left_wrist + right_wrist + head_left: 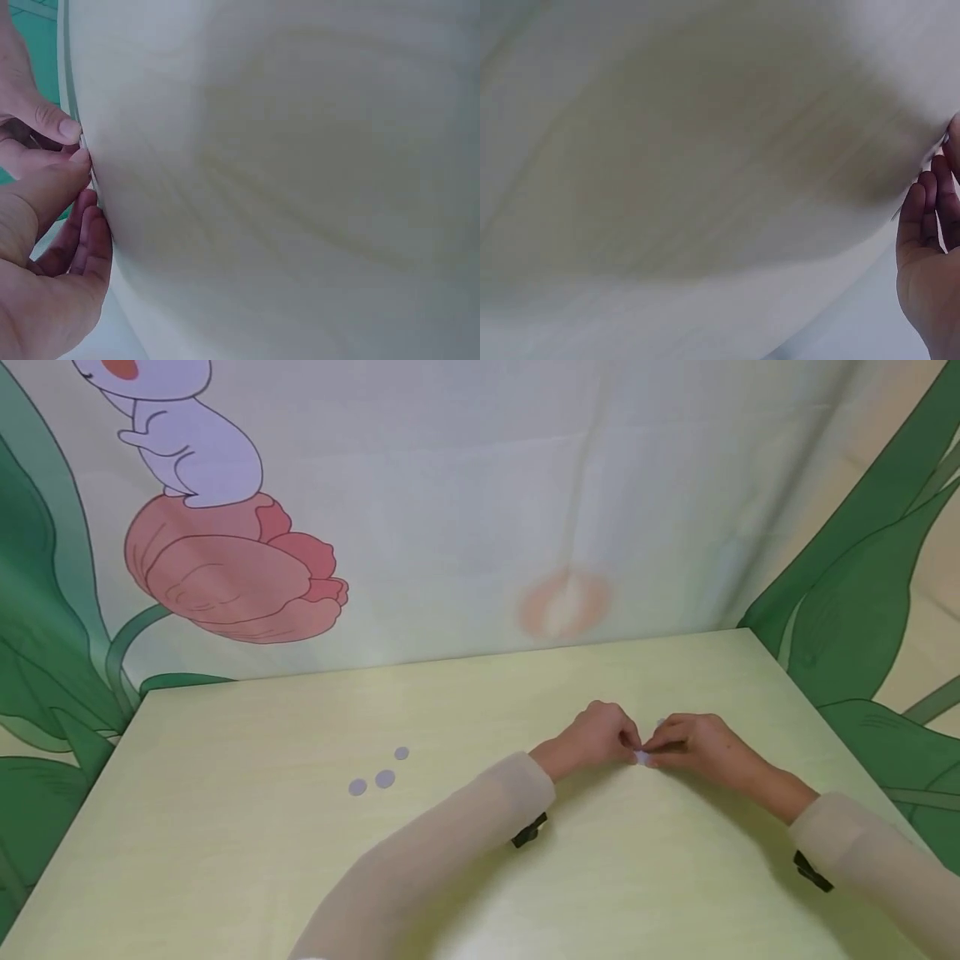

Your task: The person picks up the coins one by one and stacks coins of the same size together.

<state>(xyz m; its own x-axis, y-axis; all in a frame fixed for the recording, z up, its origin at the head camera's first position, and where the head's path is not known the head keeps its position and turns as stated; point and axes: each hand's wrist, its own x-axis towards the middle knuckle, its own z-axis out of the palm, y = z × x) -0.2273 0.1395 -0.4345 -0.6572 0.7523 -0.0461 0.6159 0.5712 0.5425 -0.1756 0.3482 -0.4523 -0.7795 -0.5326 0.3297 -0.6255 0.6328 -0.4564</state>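
Note:
Toward the right side of the table, both hands meet over a small pale lilac disc [642, 759]. My left hand [598, 733] comes from the left and pinches it at the edge between thumb and fingertips. From the other side, my right hand [701, 746] pinches it too, with thumb and forefinger close to the left fingertips. Thumbs nearly touch in the left wrist view, where the left hand [64, 277] lies below the other; the disc is a thin edge there. In the right wrist view, the right hand [934, 255] shows at the far right edge.
Another pale disc [662, 722] peeks out behind the right hand. Three more discs, one of them a middle disc [385, 779], lie in a slanting row left of centre. A pale yellow-green table [225, 860] ends at a printed curtain [450, 527] behind.

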